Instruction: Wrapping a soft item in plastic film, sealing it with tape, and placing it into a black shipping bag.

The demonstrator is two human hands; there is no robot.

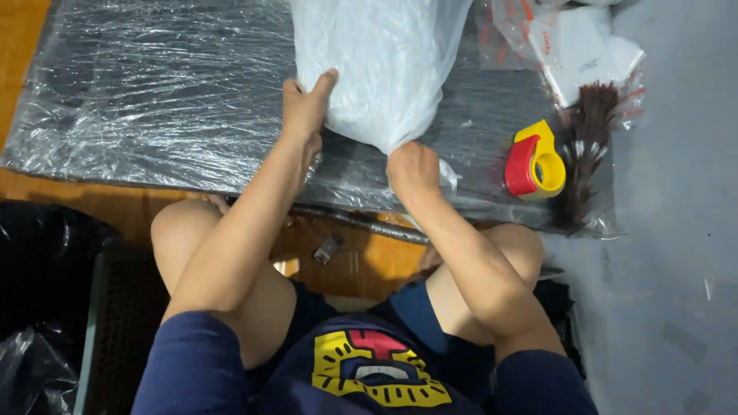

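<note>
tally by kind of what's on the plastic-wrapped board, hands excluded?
White plastic bag, held by left hand and right hand: 1
Red-and-yellow tape dispenser: 1
Brown fibre bundle: 1
Clear packet holding white paper: 1
Total: 4

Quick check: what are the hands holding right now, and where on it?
Both grip the white plastic bag: left hand on its left side, right hand pinching its bottom corner.
</note>
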